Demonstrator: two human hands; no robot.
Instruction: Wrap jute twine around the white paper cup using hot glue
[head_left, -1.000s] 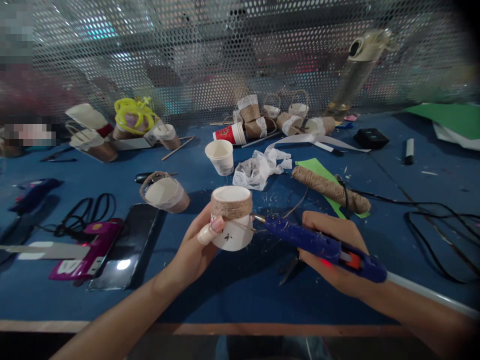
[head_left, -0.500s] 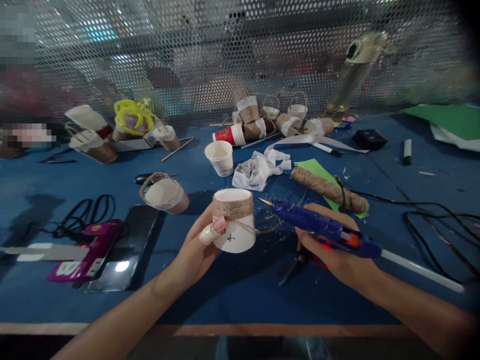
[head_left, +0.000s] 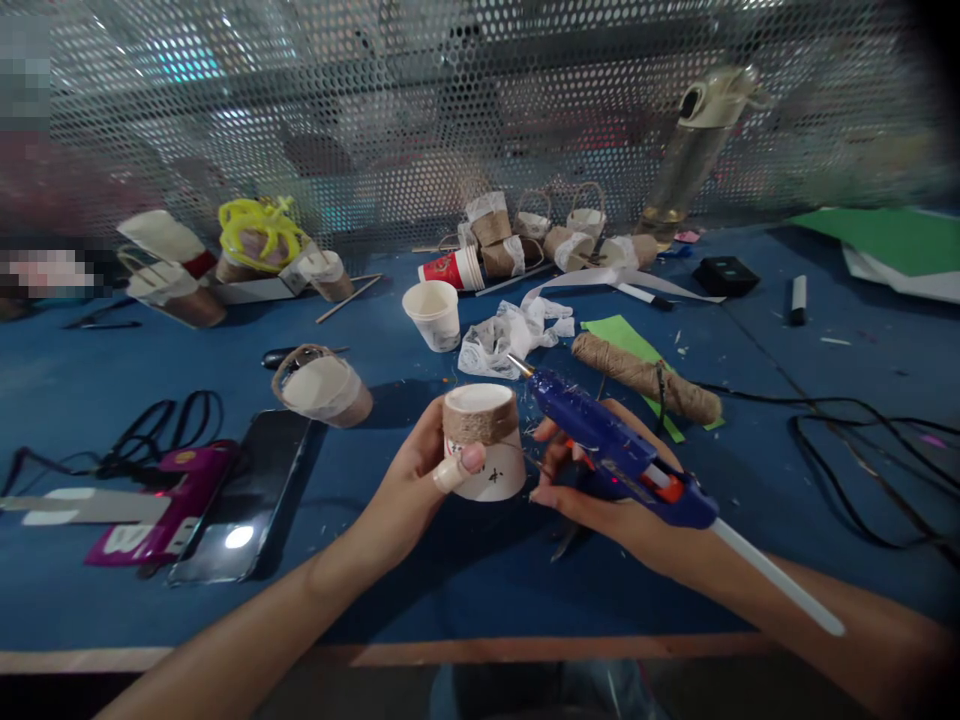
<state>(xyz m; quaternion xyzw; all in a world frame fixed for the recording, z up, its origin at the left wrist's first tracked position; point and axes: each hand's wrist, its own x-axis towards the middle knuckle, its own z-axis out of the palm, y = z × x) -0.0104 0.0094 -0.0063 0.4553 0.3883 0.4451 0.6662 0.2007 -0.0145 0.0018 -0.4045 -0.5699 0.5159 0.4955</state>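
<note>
Fingers [head_left: 457, 470] of the left hand [head_left: 420, 480] are clamped on a twine-wrapped cup [head_left: 484, 442] — the right hand [head_left: 600, 495] grips a glue gun [head_left: 611, 450], nozzle lifted away; gluing is in hand, and pressing the twine down is called for.

Both hands [head_left: 420, 480] apparently clenched, raised.

paper cup [head_left: 491, 470]: white, brown twine band at its top, small black mark
glue gun [head_left: 615, 452]: blue body, orange trigger, white stick at rear
table [head_left: 750, 480]: dark blue
twine roll [head_left: 645, 378], right of centre: brown
paper sheet [head_left: 892, 235], upper right: green
case [head_left: 161, 505], lower left: magenta
</note>
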